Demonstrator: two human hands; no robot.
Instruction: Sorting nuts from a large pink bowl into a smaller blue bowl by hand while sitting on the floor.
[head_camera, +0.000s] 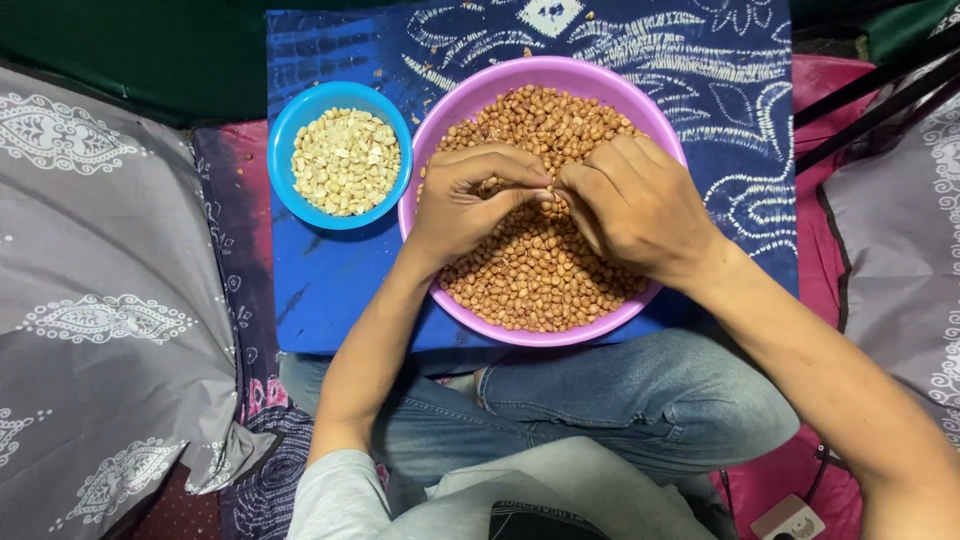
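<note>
At the far left lies a grey pillow (100, 300) with white ornaments. Next to it, on the blue patterned cloth (330, 290), stands a small blue bowl (290, 130) that is full of pale, skinless peanut halves (345, 160). Just beside it, almost touching its rim, stands a larger purple bowl (440, 110) filled with brown peanuts (530, 280) that have their skin on. Both hands are above this purple bowl, over its upper half. The left hand (465, 200) has its thumb and fingers (520, 190) pinched together at the tips, and they seem to grip one small peanut, though the nut itself is mostly hidden. The right hand (635, 205) meets it at the same place, with the fingers curled inward and closed at the tips; I cannot tell whether it holds the same nut or another one. Under the bowl the person's legs in blue jeans (640, 400) are crossed. At the far right there is another grey pillow (900, 250) and a pink cloth (830, 90).
</note>
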